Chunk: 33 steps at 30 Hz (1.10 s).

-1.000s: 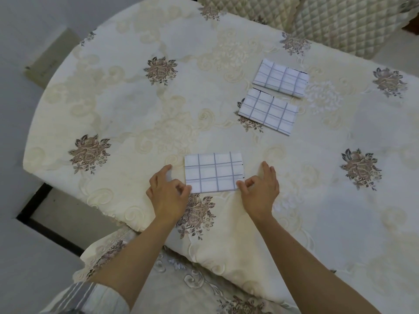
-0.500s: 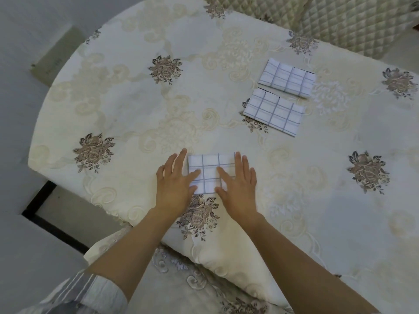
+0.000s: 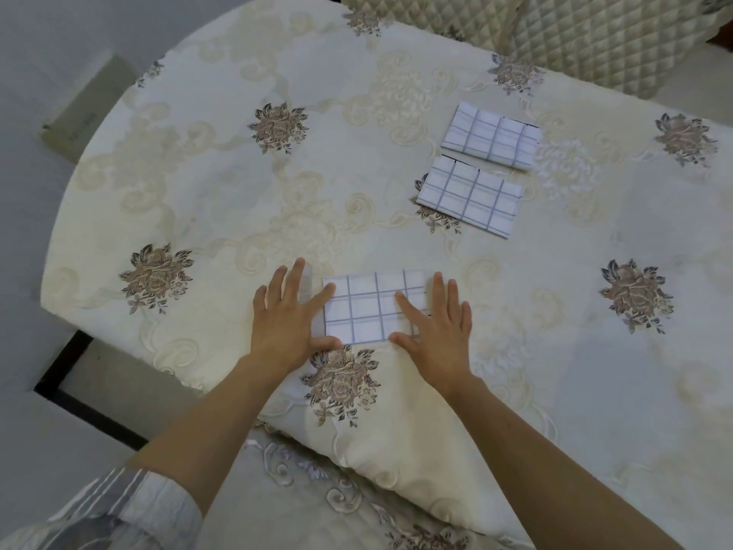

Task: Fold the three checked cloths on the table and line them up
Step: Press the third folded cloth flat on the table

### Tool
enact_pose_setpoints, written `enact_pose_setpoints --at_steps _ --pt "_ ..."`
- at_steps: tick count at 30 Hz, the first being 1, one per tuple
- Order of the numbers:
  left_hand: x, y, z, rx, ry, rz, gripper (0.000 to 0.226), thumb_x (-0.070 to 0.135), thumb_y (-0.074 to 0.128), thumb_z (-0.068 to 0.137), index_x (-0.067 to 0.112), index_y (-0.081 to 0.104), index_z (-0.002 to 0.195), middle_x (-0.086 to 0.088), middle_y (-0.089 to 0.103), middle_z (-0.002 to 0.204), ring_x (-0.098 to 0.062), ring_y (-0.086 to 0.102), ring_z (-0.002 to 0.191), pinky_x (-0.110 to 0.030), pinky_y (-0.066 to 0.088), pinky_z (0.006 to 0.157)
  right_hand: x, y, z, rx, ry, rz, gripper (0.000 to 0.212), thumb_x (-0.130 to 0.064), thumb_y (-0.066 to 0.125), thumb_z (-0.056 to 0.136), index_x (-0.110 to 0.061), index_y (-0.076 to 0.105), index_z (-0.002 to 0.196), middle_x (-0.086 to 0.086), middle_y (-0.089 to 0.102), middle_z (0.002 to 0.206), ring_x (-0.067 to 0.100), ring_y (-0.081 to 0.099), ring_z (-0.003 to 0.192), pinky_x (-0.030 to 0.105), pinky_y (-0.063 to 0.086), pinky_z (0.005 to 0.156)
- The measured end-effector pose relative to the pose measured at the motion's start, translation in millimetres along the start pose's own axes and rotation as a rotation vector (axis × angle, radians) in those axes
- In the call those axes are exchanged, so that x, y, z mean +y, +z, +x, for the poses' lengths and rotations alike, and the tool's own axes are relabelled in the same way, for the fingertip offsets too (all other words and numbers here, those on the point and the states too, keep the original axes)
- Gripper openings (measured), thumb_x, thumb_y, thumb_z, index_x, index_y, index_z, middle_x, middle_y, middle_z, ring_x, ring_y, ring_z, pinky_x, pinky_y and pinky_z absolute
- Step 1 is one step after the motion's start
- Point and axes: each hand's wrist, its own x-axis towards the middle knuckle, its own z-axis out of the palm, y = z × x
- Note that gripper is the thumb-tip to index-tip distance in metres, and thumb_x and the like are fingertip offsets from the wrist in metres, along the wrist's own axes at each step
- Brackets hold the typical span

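A folded white cloth with a grey check (image 3: 367, 307) lies flat near the table's front edge. My left hand (image 3: 287, 315) rests flat at its left end, fingers spread, thumb and forefinger on the cloth. My right hand (image 3: 434, 323) lies flat over its right end, fingers apart. Neither hand grips it. Two more folded checked cloths lie side by side farther back on the right: the nearer one (image 3: 470, 196) and the farther one (image 3: 492, 136), both tilted the same way.
The round table wears a cream tablecloth (image 3: 222, 200) with brown flower motifs. A quilted chair back (image 3: 575, 37) stands behind the table at the top right. The table's curved edge runs along the left and front, with grey floor beyond.
My hands first held the cloth's lower corners, then pressed together on its middle. Now they have slid apart toward its two ends, flat on it.
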Motion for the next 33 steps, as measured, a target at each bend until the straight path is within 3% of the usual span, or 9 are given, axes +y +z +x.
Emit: enact_pose_setpoints --at_steps 12,17,21,23,27,33 --pt "-6 -14 6 -0.124 -0.015 0.026 0.110 0.085 0.058 0.064 0.048 0.003 0.152 -0.007 -0.018 0.162 -0.033 -0.011 0.149 -0.054 0.011 0.118 22 -27 4 -0.211 0.054 0.029 0.057 -0.050 0.042 0.099 -0.053 0.013 0.148 0.009 -0.029 0.158 0.034 -0.029 0.143 0.053 -0.009 0.116" --pt "-1 -21 15 -0.199 -0.017 0.069 0.117 0.085 0.061 0.063 0.045 -0.005 0.151 -0.006 -0.022 0.161 -0.034 -0.013 0.148 -0.055 0.011 0.119 18 -40 19 -0.321 0.069 -0.017 0.079 -0.041 0.057 0.094 -0.050 0.002 0.150 0.013 -0.035 0.154 0.038 -0.031 0.142 0.056 -0.008 0.115" --pt "5 -25 9 -0.138 0.011 0.060 0.118 0.077 0.066 0.068 0.040 -0.007 0.153 -0.006 -0.020 0.162 -0.032 -0.012 0.149 -0.052 0.010 0.118 16 -46 24 -0.323 0.088 -0.018 0.086 -0.038 0.064 0.090 -0.045 0.004 0.152 0.014 -0.033 0.155 0.037 -0.029 0.142 0.055 -0.006 0.116" --pt "9 -23 2 -0.061 0.083 0.014 0.111 0.065 0.071 0.072 0.037 0.003 0.154 -0.006 -0.014 0.164 -0.030 -0.008 0.150 -0.050 0.009 0.118 13 -43 18 -0.257 0.095 0.007 0.082 -0.034 0.065 0.090 -0.042 0.012 0.153 0.014 -0.027 0.158 0.035 -0.026 0.144 0.053 -0.005 0.117" --pt "17 -16 -7 0.022 0.265 0.026 0.077 0.044 0.077 0.072 0.024 0.047 0.140 -0.007 0.001 0.165 -0.030 0.001 0.150 -0.051 0.012 0.117 6 -34 -2 -0.106 -0.012 -0.019 0.068 -0.024 0.066 0.089 -0.037 0.034 0.147 0.011 -0.015 0.162 0.031 -0.020 0.147 0.048 -0.003 0.118" --pt "31 -21 -4 -0.011 0.318 0.129 0.069 0.045 0.072 0.070 0.013 0.054 0.129 -0.009 0.003 0.164 -0.030 0.001 0.150 -0.051 0.013 0.117 2 -29 -13 -0.166 0.071 -0.067 0.085 -0.051 0.071 0.080 -0.045 0.022 0.149 0.014 -0.023 0.159 0.034 -0.025 0.145 0.053 -0.002 0.118"
